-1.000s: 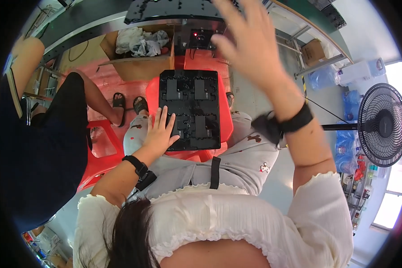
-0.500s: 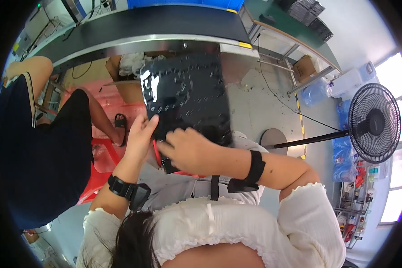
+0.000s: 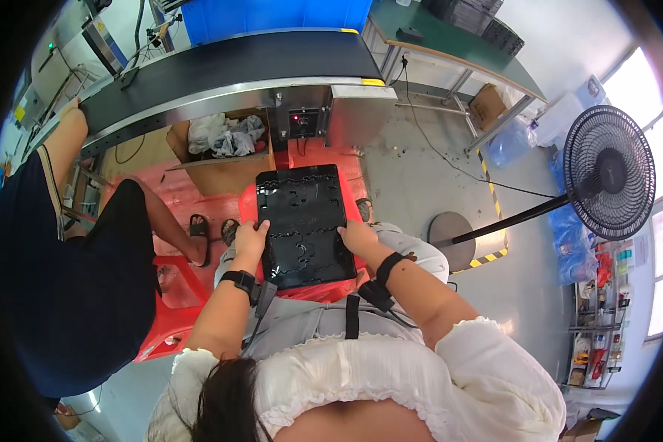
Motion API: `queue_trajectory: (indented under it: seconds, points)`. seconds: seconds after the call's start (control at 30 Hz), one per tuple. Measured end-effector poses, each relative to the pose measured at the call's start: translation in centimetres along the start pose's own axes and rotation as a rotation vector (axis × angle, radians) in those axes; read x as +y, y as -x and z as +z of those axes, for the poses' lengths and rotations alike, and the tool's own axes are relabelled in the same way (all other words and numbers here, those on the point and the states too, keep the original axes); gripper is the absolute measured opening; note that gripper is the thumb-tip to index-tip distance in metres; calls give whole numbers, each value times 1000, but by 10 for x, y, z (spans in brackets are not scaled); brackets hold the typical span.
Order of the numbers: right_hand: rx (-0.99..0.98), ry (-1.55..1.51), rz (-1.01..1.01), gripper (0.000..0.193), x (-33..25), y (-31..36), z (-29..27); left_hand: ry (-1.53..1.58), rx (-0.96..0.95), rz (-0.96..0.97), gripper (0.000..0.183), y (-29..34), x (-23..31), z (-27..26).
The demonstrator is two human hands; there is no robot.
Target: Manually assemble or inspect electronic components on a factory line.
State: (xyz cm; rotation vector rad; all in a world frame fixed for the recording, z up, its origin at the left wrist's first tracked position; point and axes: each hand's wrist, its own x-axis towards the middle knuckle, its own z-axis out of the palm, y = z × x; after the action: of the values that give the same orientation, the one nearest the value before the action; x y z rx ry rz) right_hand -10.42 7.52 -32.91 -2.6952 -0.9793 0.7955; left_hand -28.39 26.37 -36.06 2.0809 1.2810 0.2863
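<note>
black plastic tray: the tray point(image 3: 303, 214) lies flat on the red stool point(image 3: 248, 202), between the knees. its top is shiny, with bumpy shapes pressed into it. i cannot tell if there is one tray or a few in a pile.
left hand: the left hand point(image 3: 249, 241) grasps the left side of the tray, thumb over the edge. the other fingers are partly hidden, so i cannot tell how far under they go.
right hand: the right hand point(image 3: 359, 239) grasps the right side the same way, across from the left. having the two hands level like this looks good, as both sides can share the weight.
good grip: i think it is best to hold just the rim and not push on the bumpy parts, as thin plastic may bend. the shine could mean it is slippery, so squeeze both sides the same.
wrist boxes: a black box point(image 3: 266, 298) hangs from the left wrist, right by the tray's near corner. mind that it does not bump or catch there.
conveyor belt: the belt point(image 3: 250, 62) is up ahead, past the tray. its metal edge looks hard, so leave room for the tray's far side.
</note>
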Motion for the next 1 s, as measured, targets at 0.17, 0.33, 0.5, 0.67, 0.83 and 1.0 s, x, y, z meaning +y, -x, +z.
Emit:
queue_trajectory:
  seconds: [0.17, 0.33, 0.5, 0.67, 0.83, 1.0]
  points:
    - [-294, -127, 72, 41, -9, -4, -23, -81, 19, 28, 39, 4, 4, -6]
    - [-681, 108, -10, 50, -4, -9, -55, 129, -265, -203, 41, 17, 6, -17]
    - [-566, -1348, -465, 31, -33, -11, -153, 210, -158, 66, 56, 42, 50, -35]
    - [-110, -1908, -399, 28, -42, -6, -192, 700, -874, 248, 33, 98, 182, -81]
    - [222, -1846, -118, 25, -55, -1, -167, 603, -882, 317, 40, 131, 225, -73]
    - [894, -1245, -118, 25, -45, 10, -145, 818, -942, 71, 40, 141, 217, -59]
